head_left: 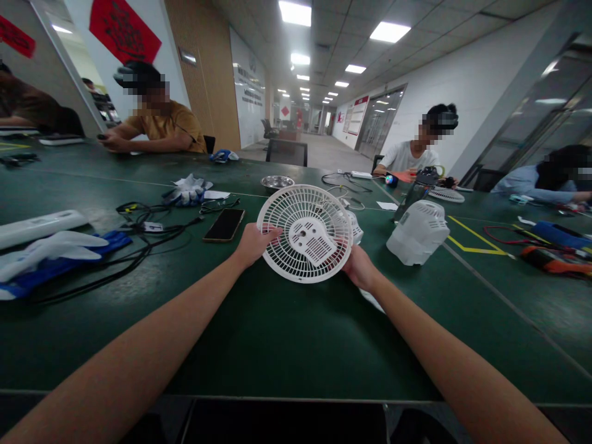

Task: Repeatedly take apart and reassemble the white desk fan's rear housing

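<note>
A round white fan grille (282,262) with a vented plate at its centre is held up above the table, tilted toward me. My left hand (256,245) grips its left rim, thumb over the front bars. On the opposite side my right hand (359,266) is closed on the lower right rim, its fingers partly hidden behind the bars. Behind the grille's right edge shows another white slotted part (356,229), mostly covered. A white translucent housing (417,234) stands to the right, and a black phone (224,224) lies to the left.
The green table (296,345) carries black cables (152,246), blue-and-white gloves (60,253), more gloves (189,189), a metal bowl (277,182), a dark bottle (414,191) and an orange multimeter (557,261). Several other people sit around the table, among them a person in a mustard shirt (178,131).
</note>
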The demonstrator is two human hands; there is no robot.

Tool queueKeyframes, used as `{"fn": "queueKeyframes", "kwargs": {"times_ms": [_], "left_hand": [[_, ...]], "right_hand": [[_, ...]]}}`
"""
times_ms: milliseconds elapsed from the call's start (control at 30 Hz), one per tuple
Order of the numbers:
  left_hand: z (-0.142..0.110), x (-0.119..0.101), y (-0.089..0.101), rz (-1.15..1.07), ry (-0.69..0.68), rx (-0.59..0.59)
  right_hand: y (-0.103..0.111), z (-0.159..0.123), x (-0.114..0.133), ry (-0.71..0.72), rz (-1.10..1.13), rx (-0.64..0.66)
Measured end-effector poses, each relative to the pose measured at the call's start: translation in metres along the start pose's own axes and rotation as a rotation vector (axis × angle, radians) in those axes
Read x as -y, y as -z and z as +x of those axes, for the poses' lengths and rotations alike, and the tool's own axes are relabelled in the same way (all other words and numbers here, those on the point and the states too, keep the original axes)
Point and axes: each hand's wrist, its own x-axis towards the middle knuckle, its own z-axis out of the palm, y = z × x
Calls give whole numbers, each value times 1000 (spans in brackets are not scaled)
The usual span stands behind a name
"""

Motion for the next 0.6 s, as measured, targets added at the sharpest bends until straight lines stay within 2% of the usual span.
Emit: {"fn": "queueKeyframes", "kwargs": {"times_ms": [67,133,233,333,433,500,600], "left_hand": [[-2,-4,1,82,-81,-29],[-4,-9,1,142,-123,-47],[-4,-10,0,113,-128,55],[2,-3,2,-113,6,212],[9,6,9,-397,208,288],[11,7,13,-490,316,321],[10,3,15,-560,466,391]], "right_hand": [[-19,-8,1,-117,173,154],[-31,-11,0,-91,255,127],[-32,-8,-2,45,245,-12],[-19,-4,-2,191,108,-188],[-6,-5,1,308,-110,-298],[-1,-8,2,382,-251,-291],[-2,-11,3,468,-468,-190]]}}
